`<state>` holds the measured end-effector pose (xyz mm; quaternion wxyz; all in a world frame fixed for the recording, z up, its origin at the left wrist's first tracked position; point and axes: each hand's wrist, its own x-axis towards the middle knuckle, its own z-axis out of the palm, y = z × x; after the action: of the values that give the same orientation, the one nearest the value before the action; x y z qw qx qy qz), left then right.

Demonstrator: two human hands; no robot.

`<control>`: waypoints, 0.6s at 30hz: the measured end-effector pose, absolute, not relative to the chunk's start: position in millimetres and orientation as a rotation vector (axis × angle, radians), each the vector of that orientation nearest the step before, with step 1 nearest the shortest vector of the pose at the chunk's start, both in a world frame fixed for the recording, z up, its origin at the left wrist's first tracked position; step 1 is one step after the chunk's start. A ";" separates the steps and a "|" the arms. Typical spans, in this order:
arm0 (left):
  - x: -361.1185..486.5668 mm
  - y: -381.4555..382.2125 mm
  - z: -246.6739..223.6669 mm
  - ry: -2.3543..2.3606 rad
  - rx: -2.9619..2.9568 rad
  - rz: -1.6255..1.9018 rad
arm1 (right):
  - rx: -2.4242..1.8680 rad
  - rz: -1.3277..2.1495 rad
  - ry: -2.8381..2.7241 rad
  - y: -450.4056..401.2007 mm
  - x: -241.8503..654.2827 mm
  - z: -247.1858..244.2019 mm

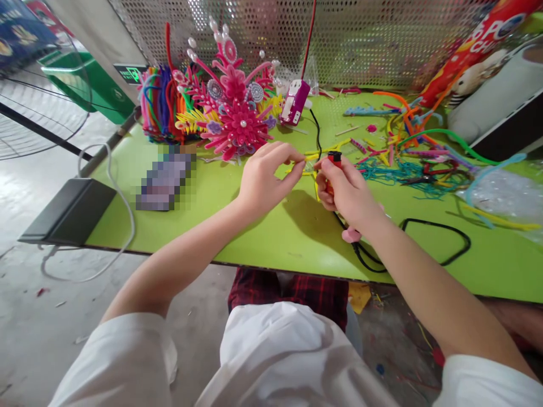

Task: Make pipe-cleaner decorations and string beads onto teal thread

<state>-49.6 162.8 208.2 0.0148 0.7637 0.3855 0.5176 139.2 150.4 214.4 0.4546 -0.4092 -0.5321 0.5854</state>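
Over the green table, my left hand is closed in a pinch between thumb and fingertips. Thin yellow pieces show at and behind those fingertips; one seems to be in the pinch, but its outline is small. My right hand is wrapped round a red lighter with a black top, held upright just right of the left fingertips. No flame shows. The two hands are close together but apart. Behind the left hand stands a pink flower ornament with pearls.
A bundle of coloured stems, a blurred-out phone and a dark box are at the left. A purple power adapter stands at the back. Black cable, scissors and tangled stems lie right.
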 end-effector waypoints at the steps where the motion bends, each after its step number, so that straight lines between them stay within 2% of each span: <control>1: -50.8 163.7 209.5 1.211 2.346 1.619 | -1.009 1.433 -1.333 151.5 141.2 213.2; 5: -51.7 162.3 213.9 1.249 2.271 1.623 | -1.002 1.432 -1.399 153.2 147.4 211.5; 12: -45.6 148.7 215.0 1.309 2.391 1.443 | -0.879 1.792 -1.398 149.0 144.2 216.7; 18: -45.0 146.9 215.4 1.332 2.375 1.432 | -1.055 1.707 -1.303 146.4 140.8 210.0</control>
<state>-45.0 146.9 215.4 0.0325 0.7716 0.4327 0.4651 140.8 146.4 210.0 0.3657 -0.4105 -0.5067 0.6641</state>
